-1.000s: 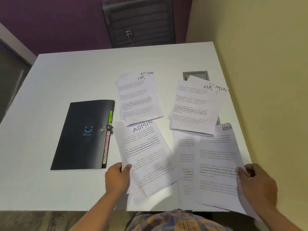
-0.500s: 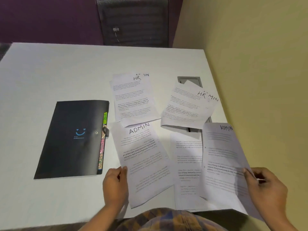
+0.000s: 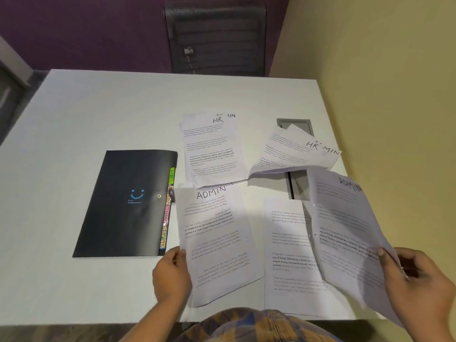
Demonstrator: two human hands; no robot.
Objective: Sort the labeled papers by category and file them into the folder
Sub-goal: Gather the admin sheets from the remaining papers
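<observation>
the left hand (image 3: pixel 171 275) pinched the edge of an admin sheet (image 3: pixel 217 240) lying at bottom centre, while the right hand (image 3: pixel 417 280) gripped a second admin sheet (image 3: pixel 345 223), raised off the table (image 3: pixel 98 107) at lower right. sorting looked barely begun: the middle pile (image 3: pixel 212 149) and the right pile (image 3: pixel 293 151) each showed hr over admin, a loose sheet (image 3: pixel 286 243) lay between the hands, and the black folder (image 3: pixel 128 203), left of centre, sat closed with nothing visibly filed.

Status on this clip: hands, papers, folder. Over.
Left grip pinches ADMIN sheet on table. Right grip holds second ADMIN sheet, lifted. Folder closed. Mid pile, right pile: HR over ADMIN, unsorted.
</observation>
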